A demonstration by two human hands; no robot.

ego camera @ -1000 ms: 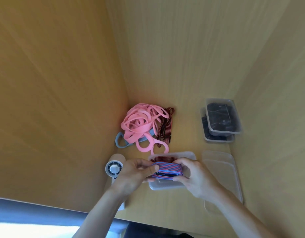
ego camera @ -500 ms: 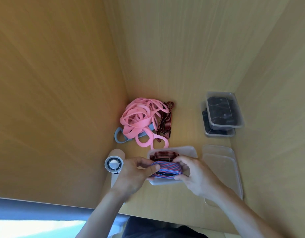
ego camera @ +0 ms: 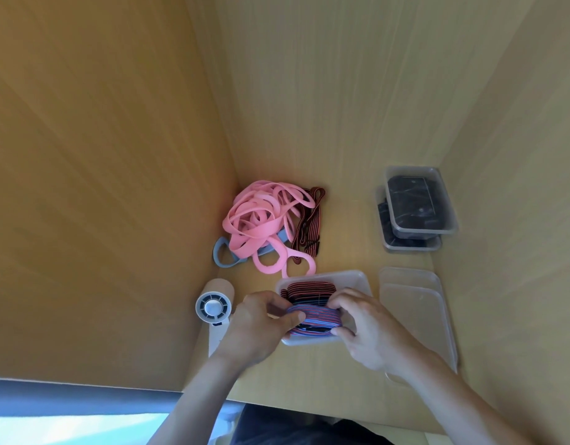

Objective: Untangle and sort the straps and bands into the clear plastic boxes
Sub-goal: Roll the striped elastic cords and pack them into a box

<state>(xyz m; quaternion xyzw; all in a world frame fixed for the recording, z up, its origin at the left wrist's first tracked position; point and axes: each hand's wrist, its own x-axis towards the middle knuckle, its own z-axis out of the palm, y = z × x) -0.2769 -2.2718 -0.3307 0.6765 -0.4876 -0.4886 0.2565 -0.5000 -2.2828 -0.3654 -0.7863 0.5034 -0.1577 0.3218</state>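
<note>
Surface: wood-grain desk (ego camera: 341, 374), closed in by matching panels on the left, back and right.
Left hand: I see my left hand (ego camera: 254, 329) pinching the left end of a blue-and-red striped strap bundle (ego camera: 315, 317), thumb on top.
Right hand: my right hand (ego camera: 370, 329) has its fingers curled round the bundle's right end.
Bundle: over the near half of a clear plastic box (ego camera: 351, 277); I cannot tell whether it touches the bottom.
Box contents: a folded red-and-black strap (ego camera: 309, 289) fills the far half.
Pile: pink bands (ego camera: 261, 220) lie tangled in the back-left corner, a grey-blue band (ego camera: 221, 256) under their near-left edge, a loose red-and-black striped strap (ego camera: 309, 226) along their right.
Right side: two stacked boxes (ego camera: 418, 203) with dark contents sit by the right panel; nearer, clear lids (ego camera: 415, 303) lie flat.
Fan: a white handheld fan (ego camera: 213, 306) lies just left of my left hand.
</note>
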